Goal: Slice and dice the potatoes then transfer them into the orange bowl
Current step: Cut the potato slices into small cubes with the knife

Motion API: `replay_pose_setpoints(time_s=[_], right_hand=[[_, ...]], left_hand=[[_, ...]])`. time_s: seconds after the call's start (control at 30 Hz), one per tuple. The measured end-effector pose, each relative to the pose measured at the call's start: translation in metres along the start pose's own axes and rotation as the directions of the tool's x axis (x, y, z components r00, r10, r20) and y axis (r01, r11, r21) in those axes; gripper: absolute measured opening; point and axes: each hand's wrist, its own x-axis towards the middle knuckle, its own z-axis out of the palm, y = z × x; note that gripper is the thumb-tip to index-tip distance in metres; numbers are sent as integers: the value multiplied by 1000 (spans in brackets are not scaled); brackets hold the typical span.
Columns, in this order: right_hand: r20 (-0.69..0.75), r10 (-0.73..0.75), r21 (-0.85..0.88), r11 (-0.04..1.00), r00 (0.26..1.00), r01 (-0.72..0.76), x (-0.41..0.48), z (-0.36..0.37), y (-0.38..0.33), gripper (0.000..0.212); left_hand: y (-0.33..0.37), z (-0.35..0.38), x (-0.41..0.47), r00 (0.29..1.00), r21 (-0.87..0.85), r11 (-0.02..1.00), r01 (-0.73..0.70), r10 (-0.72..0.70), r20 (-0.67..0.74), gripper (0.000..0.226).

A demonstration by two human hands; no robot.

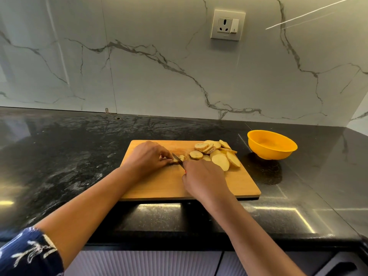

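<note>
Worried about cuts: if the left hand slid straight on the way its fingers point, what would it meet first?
Probably the dark-bladed knife in the right hand, just past the small potato piece the left hand pinches.

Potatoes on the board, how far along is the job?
Done: a pile of round potato slices lies on the wooden cutting board. In hand: the left hand pinches a potato end piece while the right hand cuts it with a dark-bladed knife. Left: dicing, and filling the round orange plastic bowl, which looks empty.

A home kitchen; black stone counter (69,156), marbled backsplash (159,66), wall socket (228,25)
</note>
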Motion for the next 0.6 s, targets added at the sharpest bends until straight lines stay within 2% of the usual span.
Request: replay_pose_setpoints(time_s=[0.23, 0.4, 0.5, 0.6], right_hand=[[-28, -47, -63, 997, 999, 45, -34, 5, 6, 43], [35, -38, -14, 999, 999, 39, -41, -10, 9, 35], [-66, -8, 42, 999, 998, 11, -36, -13, 7, 36], [-141, 21, 71, 997, 990, -11, -23, -9, 4, 38]], left_hand=[[-2, 0, 0, 1000, -6, 1000, -4, 4, 1, 25], [-4, -1, -1, 1000, -54, 998, 16, -15, 7, 23], [-10, -5, -1, 998, -90, 996, 28, -23, 57, 21], [-13, -8, -2, 993, -44, 999, -4, 9, 116, 21]])
